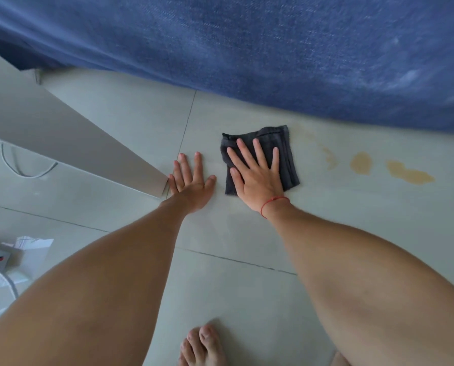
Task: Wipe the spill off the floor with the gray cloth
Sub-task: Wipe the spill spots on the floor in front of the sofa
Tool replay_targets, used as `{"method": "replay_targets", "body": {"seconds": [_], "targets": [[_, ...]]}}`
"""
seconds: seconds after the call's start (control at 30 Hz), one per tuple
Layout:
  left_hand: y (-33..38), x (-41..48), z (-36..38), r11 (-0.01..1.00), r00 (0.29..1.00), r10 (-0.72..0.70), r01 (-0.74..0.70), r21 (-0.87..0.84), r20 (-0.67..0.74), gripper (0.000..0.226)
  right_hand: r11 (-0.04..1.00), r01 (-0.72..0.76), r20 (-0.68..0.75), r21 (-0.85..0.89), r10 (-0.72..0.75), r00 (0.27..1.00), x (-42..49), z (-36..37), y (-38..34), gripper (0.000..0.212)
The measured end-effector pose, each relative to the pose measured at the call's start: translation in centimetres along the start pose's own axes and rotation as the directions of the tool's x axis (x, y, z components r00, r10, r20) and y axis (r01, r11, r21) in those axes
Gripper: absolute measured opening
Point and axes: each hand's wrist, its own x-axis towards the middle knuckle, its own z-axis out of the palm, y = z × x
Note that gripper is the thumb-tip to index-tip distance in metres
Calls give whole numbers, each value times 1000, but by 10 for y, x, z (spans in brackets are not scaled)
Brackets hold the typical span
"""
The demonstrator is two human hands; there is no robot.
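Soft even daylight, faint shadows; slight blur throughout; wide-angle bending at edges, forearms stretched.

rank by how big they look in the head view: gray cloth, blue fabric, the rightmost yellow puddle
1. blue fabric, by far the largest
2. gray cloth
3. rightmost yellow puddle, smallest

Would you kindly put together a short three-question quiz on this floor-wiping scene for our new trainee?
1. True or false: the right hand lies flat on the gray cloth.
2. Which side of the cloth do the yellowish spill patches lie on? A) left B) right C) underneath only
3. Fill in: the left hand rests with fingers spread on the bare ____.

Key: 1 true; 2 B; 3 floor.
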Motion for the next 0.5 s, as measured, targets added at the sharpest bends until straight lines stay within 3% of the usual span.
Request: {"method": "replay_targets", "body": {"seconds": [0.13,0.2,0.27,0.37,0.5], "targets": [[21,-6,10,996,967,-2,-22,-92,-255,65,995,-80,4,52,80,997,-45,-2,24,56],[44,-8,13,995,946,62,-83,-55,-320,63,990,-125,-14,61,126,992,-67,-4,44,55],[63,-3,17,989,958,147,-141,42,-246,63,982,-179,-19,57,180,983,-85,-7,67,55],[70,8,23,988,991,114,-106,114,-74,64,954,-298,-14,24,298,954,-91,-10,100,57],[68,13,24,989,996,87,-81,127,-36,64,938,-346,-42,-6,345,938,-59,-15,118,54]]}}
